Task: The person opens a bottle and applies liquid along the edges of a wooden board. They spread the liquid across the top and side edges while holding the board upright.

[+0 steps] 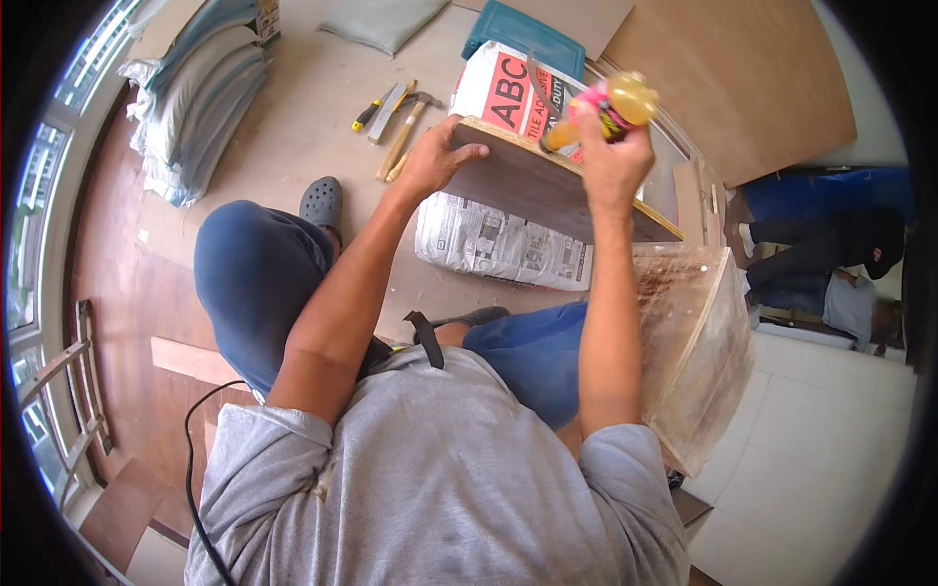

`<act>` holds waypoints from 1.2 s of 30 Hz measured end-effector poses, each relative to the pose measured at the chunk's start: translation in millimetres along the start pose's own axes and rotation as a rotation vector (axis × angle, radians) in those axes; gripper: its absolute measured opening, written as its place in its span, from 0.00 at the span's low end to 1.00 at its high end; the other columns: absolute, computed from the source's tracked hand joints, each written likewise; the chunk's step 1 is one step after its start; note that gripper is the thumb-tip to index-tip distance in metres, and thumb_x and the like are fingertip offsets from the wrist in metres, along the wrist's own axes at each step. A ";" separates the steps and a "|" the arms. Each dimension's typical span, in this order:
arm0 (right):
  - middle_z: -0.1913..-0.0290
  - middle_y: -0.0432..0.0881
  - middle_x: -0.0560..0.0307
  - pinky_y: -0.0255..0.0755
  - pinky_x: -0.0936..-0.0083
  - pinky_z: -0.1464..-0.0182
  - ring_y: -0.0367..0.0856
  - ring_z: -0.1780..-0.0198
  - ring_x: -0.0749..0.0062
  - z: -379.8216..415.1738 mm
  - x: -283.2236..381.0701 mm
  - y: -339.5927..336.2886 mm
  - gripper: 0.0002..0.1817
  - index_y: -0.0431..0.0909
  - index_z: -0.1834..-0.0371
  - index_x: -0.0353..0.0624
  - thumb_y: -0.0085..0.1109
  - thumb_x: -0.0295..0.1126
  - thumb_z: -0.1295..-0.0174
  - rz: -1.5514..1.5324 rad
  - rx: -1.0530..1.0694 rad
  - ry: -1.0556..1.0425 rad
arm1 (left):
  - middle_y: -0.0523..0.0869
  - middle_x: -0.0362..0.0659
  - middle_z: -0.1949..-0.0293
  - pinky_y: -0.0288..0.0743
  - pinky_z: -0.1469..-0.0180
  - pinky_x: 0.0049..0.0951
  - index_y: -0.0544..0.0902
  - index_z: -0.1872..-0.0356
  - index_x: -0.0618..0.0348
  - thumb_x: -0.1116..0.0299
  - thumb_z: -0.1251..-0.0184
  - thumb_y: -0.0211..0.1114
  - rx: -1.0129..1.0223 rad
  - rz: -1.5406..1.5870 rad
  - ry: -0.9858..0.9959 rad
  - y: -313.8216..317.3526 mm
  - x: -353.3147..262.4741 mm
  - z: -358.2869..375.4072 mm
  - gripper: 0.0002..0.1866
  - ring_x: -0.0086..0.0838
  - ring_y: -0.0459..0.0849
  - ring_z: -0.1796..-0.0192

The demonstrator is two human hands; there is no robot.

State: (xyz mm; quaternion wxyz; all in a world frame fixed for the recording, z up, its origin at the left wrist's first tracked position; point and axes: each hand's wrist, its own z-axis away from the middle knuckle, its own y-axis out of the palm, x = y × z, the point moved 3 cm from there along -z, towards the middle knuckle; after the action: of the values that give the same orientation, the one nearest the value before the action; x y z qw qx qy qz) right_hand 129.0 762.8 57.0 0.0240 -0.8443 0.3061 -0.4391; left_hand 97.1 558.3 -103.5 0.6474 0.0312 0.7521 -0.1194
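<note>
My left hand [437,159] grips the near-left corner of a plywood board [528,181], thumb on its brown face. The board stands on its long side, with its pale cut edge facing up. In my right hand [618,161] is a yellow glue bottle [630,101] with a pink label, closed in my fingers. The bottle is tipped over, its dark tip at the board's upper edge; whether it touches cannot be made out. Behind and beneath the board lies a bag of tile adhesive [479,88]. A stained wooden box [684,342] stands beside my right forearm.
A hammer [403,142], a handsaw or blade [391,112] and a yellow-black-handled tool [367,114] lie on the floor. Stacked sacks [200,107] stand by the window. A teal case [528,37] and a large plywood sheet [743,78] are behind. Another person [831,244] is at the right.
</note>
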 end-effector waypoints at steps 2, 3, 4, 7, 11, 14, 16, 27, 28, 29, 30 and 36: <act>0.59 0.91 0.56 0.82 0.73 0.53 0.88 0.59 0.76 2.9 -1.5 -16.8 0.18 0.86 0.48 0.38 0.79 0.33 0.38 -0.067 -0.024 0.056 | 0.93 0.49 0.48 0.80 0.42 0.36 0.82 0.37 0.58 0.56 0.31 0.79 0.017 -0.060 -0.027 -1.6 -3.6 1.0 0.27 0.34 0.91 0.47; 0.59 0.91 0.57 0.82 0.73 0.53 0.88 0.60 0.76 2.7 -2.5 -21.9 0.18 0.86 0.48 0.38 0.79 0.33 0.38 0.050 -0.034 0.002 | 0.93 0.49 0.48 0.80 0.42 0.36 0.82 0.37 0.58 0.56 0.31 0.79 0.010 -0.058 -0.026 -2.8 -5.7 -0.9 0.27 0.34 0.91 0.47; 0.59 0.91 0.57 0.82 0.73 0.53 0.88 0.60 0.76 3.6 -0.2 -23.2 0.19 0.86 0.48 0.38 0.79 0.33 0.38 0.167 -0.044 -0.050 | 0.93 0.49 0.48 0.80 0.42 0.36 0.82 0.37 0.58 0.56 0.31 0.78 0.012 -0.043 -0.038 -2.4 -5.7 -0.7 0.27 0.35 0.91 0.47; 0.59 0.91 0.57 0.82 0.73 0.55 0.87 0.61 0.76 1.8 0.2 2.4 0.19 0.86 0.48 0.38 0.79 0.34 0.39 0.100 -0.009 -0.074 | 0.93 0.49 0.48 0.80 0.42 0.35 0.82 0.37 0.58 0.58 0.31 0.78 0.018 -0.009 -0.029 -0.8 -4.8 1.9 0.27 0.34 0.90 0.46; 0.61 0.89 0.53 0.82 0.68 0.58 0.89 0.63 0.66 0.6 28.9 60.7 0.20 0.85 0.51 0.38 0.80 0.36 0.41 0.085 0.087 -0.197 | 0.93 0.47 0.51 0.81 0.43 0.33 0.82 0.37 0.60 0.63 0.31 0.78 0.016 0.114 0.039 5.5 19.3 -5.0 0.25 0.28 0.89 0.48; 0.61 0.89 0.50 0.82 0.67 0.58 0.90 0.63 0.62 -3.1 32.2 79.2 0.21 0.84 0.51 0.38 0.81 0.37 0.42 0.120 0.090 -0.247 | 0.93 0.46 0.50 0.81 0.43 0.33 0.83 0.38 0.61 0.65 0.30 0.79 0.039 0.077 -0.009 2.3 19.1 -3.8 0.24 0.26 0.87 0.48; 0.61 0.90 0.51 0.82 0.68 0.57 0.90 0.63 0.64 -1.9 30.6 72.9 0.21 0.84 0.51 0.38 0.81 0.37 0.42 0.127 0.092 -0.223 | 0.92 0.47 0.49 0.81 0.41 0.34 0.82 0.37 0.62 0.64 0.31 0.79 0.052 0.015 -0.037 1.7 17.3 -4.5 0.25 0.28 0.88 0.48; 0.60 0.91 0.58 0.83 0.73 0.55 0.88 0.61 0.76 -1.4 34.5 80.1 0.19 0.84 0.49 0.37 0.79 0.34 0.38 0.109 0.144 -0.187 | 0.92 0.51 0.49 0.79 0.40 0.40 0.83 0.38 0.60 0.62 0.31 0.78 0.033 0.071 0.034 1.2 16.7 -4.0 0.24 0.40 0.88 0.46; 0.61 0.90 0.56 0.82 0.71 0.57 0.89 0.63 0.72 -1.3 35.2 90.5 0.19 0.84 0.51 0.38 0.79 0.35 0.40 0.081 0.126 -0.209 | 0.92 0.49 0.48 0.79 0.39 0.38 0.82 0.35 0.59 0.62 0.31 0.78 0.046 0.044 0.032 0.4 15.7 -4.2 0.26 0.34 0.88 0.47; 0.62 0.90 0.55 0.82 0.69 0.59 0.89 0.64 0.68 -1.9 36.6 99.3 0.19 0.84 0.53 0.40 0.80 0.36 0.42 0.052 0.107 -0.233 | 0.92 0.49 0.48 0.79 0.39 0.38 0.82 0.35 0.59 0.62 0.31 0.78 0.041 0.039 0.033 -2.0 14.8 -5.1 0.26 0.34 0.88 0.47; 0.65 0.89 0.56 0.81 0.70 0.60 0.88 0.66 0.69 -1.4 40.4 103.8 0.18 0.84 0.55 0.40 0.80 0.36 0.42 0.095 0.071 -0.345 | 0.92 0.50 0.48 0.79 0.39 0.38 0.83 0.35 0.59 0.62 0.31 0.78 0.048 -0.006 0.014 -3.2 14.7 -5.0 0.26 0.34 0.88 0.46; 0.65 0.88 0.58 0.80 0.73 0.64 0.85 0.70 0.74 -4.0 26.7 74.6 0.18 0.84 0.54 0.39 0.80 0.35 0.42 0.058 0.096 -0.154 | 0.91 0.53 0.48 0.79 0.40 0.40 0.83 0.35 0.59 0.60 0.30 0.77 0.016 -0.089 0.077 -2.9 13.6 -3.2 0.26 0.37 0.88 0.46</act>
State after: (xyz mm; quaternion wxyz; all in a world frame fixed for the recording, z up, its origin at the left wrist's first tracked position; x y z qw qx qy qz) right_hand 100.4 688.7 55.8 0.1005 -0.8643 0.3063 -0.3860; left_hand 91.3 554.7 -116.0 0.6119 0.0075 0.7760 -0.1527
